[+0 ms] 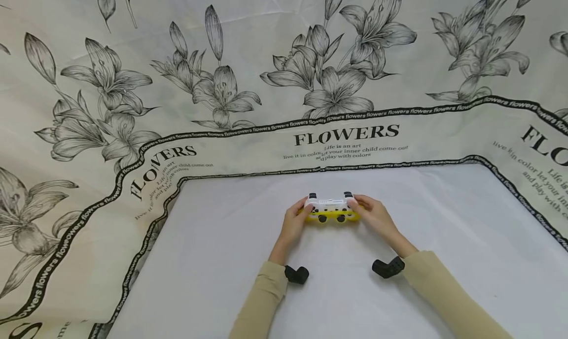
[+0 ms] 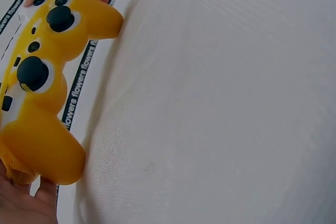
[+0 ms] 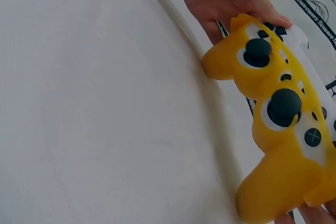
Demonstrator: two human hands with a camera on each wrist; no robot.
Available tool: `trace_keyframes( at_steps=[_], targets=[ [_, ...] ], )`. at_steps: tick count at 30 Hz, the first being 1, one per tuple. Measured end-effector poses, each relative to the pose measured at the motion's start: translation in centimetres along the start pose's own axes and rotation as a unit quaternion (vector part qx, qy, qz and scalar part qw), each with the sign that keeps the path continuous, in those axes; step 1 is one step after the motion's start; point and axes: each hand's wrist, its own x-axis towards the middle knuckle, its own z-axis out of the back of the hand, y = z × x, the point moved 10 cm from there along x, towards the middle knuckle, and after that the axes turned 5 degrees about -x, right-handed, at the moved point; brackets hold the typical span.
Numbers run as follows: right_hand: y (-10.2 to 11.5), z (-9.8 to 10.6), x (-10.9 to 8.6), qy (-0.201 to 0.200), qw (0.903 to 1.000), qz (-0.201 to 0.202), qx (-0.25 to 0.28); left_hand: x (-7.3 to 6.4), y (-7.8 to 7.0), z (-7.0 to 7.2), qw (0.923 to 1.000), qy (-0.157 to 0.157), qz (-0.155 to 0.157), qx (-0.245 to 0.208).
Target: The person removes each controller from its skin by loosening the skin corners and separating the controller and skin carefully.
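A white game controller [image 1: 330, 202] with a yellow silicone cover [image 1: 330, 215] is held between both hands over the white tabletop. The cover wraps the grips and the front around two black thumbsticks [image 2: 60, 19], while the white shell is bare along the shoulder-button side. Flaps of the cover [image 2: 16, 166] stand up at both ends. My left hand [image 1: 295, 221] grips the controller's left end, thumb on top by the direction buttons. At the other end, my right hand [image 1: 377, 218] grips with its thumb over the top edge. Fingers behind the controller are partly hidden.
A white cloth-covered tabletop [image 1: 213, 240] spreads around the hands. Behind it and at the sides hangs a floral curtain [image 1: 248, 152] with black lettered borders. Black wrist devices [image 1: 296, 274] sit at both sleeve cuffs.
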Motion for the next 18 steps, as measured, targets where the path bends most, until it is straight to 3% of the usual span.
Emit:
trace_keyframes(
  at_steps=[6,10,18],
  targets=[
    [0.7,1.2,-0.5,-0.068,0.997,0.032,-0.02,0.0,-0.5,-0.1,0.9999,-0.011,0.002,0.004],
    [1.7,2.1,-1.2,-0.11,0.9909,0.075,-0.017,0.1,-0.4,-0.2,0.9998,-0.012,-0.002,0.014],
    [4.5,2.7,-3.1,-0.175,0.9633,0.19,-0.071,1.5,3.2,-0.1,0.9993,-0.03,-0.003,0.02]
  ],
)
